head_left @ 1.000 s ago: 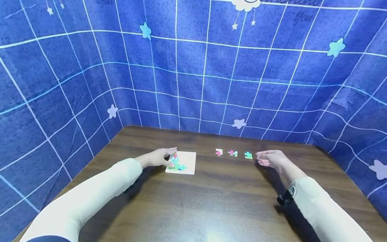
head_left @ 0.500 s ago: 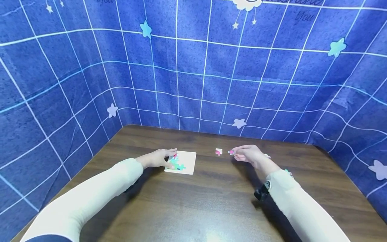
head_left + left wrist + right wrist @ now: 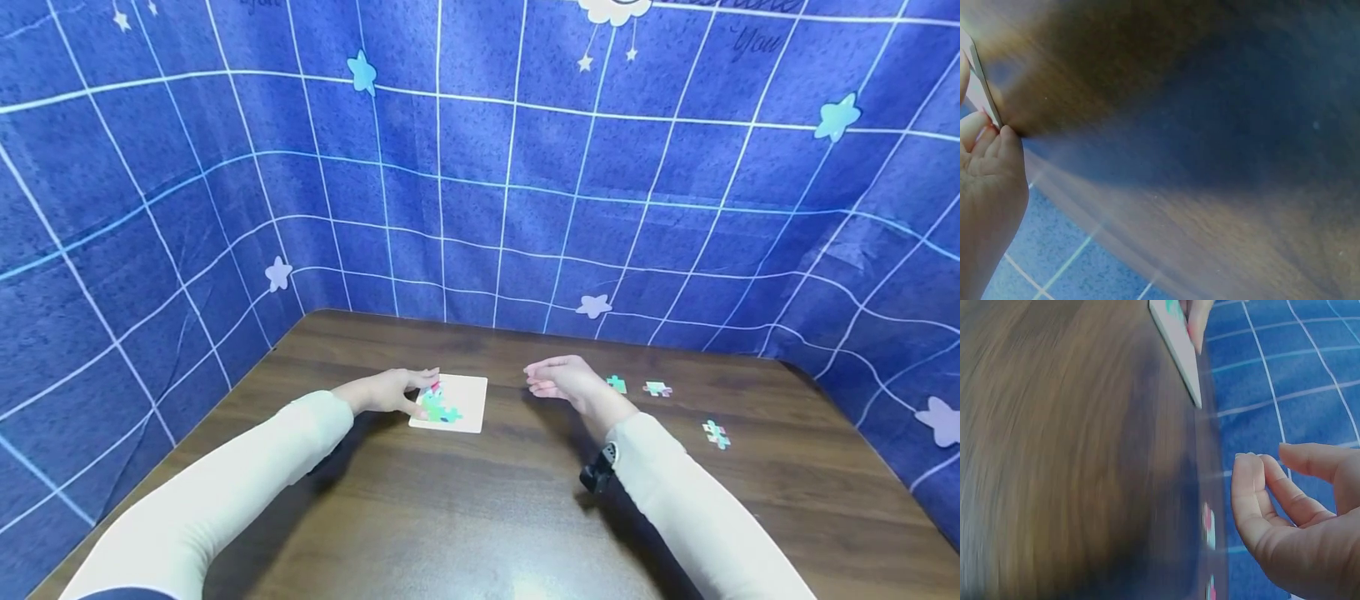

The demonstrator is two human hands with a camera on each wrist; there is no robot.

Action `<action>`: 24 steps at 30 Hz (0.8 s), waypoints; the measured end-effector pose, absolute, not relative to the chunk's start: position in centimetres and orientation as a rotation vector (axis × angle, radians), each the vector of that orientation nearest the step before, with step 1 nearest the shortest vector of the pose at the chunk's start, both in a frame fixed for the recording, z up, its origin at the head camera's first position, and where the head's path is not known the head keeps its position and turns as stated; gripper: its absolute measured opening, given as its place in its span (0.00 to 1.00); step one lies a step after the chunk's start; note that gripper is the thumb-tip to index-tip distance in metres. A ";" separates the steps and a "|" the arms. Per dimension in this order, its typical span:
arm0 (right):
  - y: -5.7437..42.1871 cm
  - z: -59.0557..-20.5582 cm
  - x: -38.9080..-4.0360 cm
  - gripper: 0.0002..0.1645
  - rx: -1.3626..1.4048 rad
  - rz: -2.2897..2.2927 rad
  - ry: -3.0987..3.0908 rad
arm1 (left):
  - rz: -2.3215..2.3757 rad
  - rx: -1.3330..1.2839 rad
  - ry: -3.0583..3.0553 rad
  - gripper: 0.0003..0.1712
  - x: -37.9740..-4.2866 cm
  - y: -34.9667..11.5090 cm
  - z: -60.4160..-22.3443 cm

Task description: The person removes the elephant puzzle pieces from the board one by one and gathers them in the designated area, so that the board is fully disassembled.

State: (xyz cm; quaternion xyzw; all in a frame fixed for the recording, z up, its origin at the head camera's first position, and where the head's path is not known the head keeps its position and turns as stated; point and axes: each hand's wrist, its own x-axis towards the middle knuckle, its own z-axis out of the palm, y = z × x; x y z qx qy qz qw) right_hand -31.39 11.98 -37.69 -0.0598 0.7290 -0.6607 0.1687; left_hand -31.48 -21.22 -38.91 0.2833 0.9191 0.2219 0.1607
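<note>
A square puzzle board (image 3: pixel 471 400) with a partly filled colourful picture lies on the brown table, left of centre. My left hand (image 3: pixel 386 392) holds it at the left side, thumb over the near part and fingers at the far edge. In the left wrist view, fingertips meet the rim of the board (image 3: pixel 986 84). My right hand (image 3: pixel 573 385) hovers right of the board with fingers loosely bent, holding nothing. Thumb and fingertips stand apart in the right wrist view, beside a pink and white puzzle piece (image 3: pixel 1209 526). That hand hides the pink pieces in the head view.
To the right of my right hand lie a green puzzle piece (image 3: pixel 617 384), a pale multicoloured piece (image 3: pixel 657 389) and a green and pink piece (image 3: pixel 716 434). A blue curtain (image 3: pixel 480 208) with white lines and stars hangs behind the table (image 3: pixel 465 508).
My right hand has swept left over the row of pieces, uncovering the ones on the right and covering the pink ones. The left hand stays at the board.
</note>
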 end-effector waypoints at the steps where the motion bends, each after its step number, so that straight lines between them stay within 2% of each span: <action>1: 11.4 -37.6 -31.4 0.21 -0.165 -1.877 2.075 | 0.632 0.806 2.630 0.46 -31.5 -21.3 -38.9; 16: 4.9 -37.1 -31.4 0.21 -0.133 -1.849 2.046 | 0.624 0.856 2.646 0.44 -31.7 -21.2 -39.0; 24: 2.1 -37.9 -31.1 0.15 -0.120 -1.712 2.150 | 0.597 0.818 2.652 0.44 -31.7 -21.3 -39.1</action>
